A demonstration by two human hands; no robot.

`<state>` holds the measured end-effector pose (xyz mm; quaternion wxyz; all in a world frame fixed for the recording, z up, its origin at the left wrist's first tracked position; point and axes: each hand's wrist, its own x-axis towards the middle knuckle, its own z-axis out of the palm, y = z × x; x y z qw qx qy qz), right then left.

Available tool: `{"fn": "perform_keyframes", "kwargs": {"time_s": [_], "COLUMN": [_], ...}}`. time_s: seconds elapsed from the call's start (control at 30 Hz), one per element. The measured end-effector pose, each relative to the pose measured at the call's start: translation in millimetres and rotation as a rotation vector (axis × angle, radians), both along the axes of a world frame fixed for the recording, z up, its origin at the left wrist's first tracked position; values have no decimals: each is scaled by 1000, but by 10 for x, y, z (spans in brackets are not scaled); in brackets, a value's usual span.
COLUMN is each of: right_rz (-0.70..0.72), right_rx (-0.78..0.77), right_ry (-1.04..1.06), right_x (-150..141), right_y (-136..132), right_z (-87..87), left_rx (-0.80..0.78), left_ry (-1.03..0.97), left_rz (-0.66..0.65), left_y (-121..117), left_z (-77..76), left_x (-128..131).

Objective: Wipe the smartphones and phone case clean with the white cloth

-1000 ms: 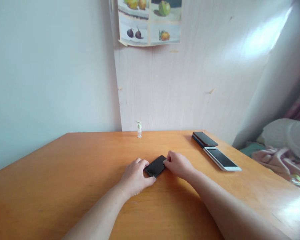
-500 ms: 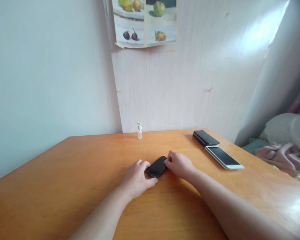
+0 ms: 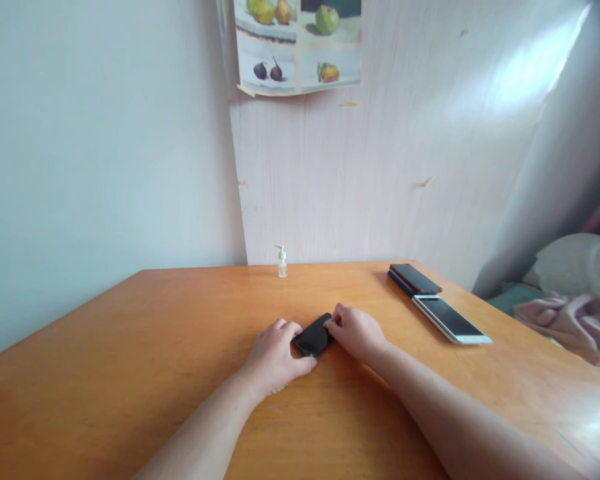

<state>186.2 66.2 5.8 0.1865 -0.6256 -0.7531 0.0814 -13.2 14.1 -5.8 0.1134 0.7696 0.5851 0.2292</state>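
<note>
Where the wooden table [image 3: 110,340] begins at left, a pale blue-grey wall [image 3: 100,133] stands behind it. Next, left hand [image 3: 273,357]: thumb and fingers moderately spread, holding the black phone [image 3: 313,339] by its left end, thumb at near corner, fingers at left edge. Small clear pump bottle [image 3: 282,263] upright near the table's back edge, well beyond that hand. Fruit picture sheet [image 3: 300,50] on the panel [image 3: 330,173] above it. Phone lies on the table between both hands, screen up, set diagonally. Right hand [image 3: 356,331]: narrow, fingers curled in, touching the phone's right side; can't tell whether it pinches anything. Further right, a dark device [image 3: 415,279] on a blue base [image 3: 399,285], just behind a white tablet [image 3: 453,320], screen up. Far right, beyond the table: pink cloth [image 3: 570,317], pale bundle [image 3: 570,263].
</note>
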Motion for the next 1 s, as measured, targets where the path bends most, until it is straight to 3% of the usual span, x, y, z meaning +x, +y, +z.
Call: {"fn": "perform_keyframes", "kwargs": {"time_s": [0.2, 0.43, 0.5, 0.7, 0.77, 0.9, 1.0], "right_rz": [326, 48, 76, 350, 315, 81, -7], "right_rx": [3, 100, 134, 130, 128, 66, 1], "right_ry": [70, 77, 59, 40, 47, 81, 114], "right_x": [-232, 68, 55, -189, -161, 48, 166], "right_y": [-252, 119, 95, -175, -132, 103, 215], "right_z": [-65, -27, -27, -58, -63, -73, -79], "left_rx": [-9, 10, 15, 7, 9, 17, 16], "left_ry": [2, 1, 0, 11, 10, 12, 30], "left_rz": [16, -7, -6, -5, -7, -7, 37], "left_y": [-2, 10, 11, -15, -23, -32, -43], "left_z": [15, -27, -31, 14, 20, 7, 2], "left_x": [12, -13, -16, -8, -9, -27, -47]}}
